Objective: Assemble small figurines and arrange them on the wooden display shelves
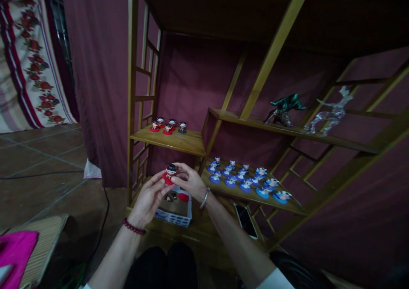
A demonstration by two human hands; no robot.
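Between both hands I hold a small black-haired figurine on a round red base. The fingers of my left hand grip the base from the left, with a red bead bracelet on that wrist. From the right, my right hand pinches the figurine, thumb in front; a silver bangle circles this wrist. Below my hands stands an open patterned box with loose figurine parts and a red piece inside. Up on the left shelf, several similar figurines stand grouped, mostly on red bases.
Several figurines on blue and purple bases fill the lower right shelf. Above them stand a dark green sculpture and a clear glass deer. A tablet-like device lies below. At lower left, a woven-top stool bears pink cloth.
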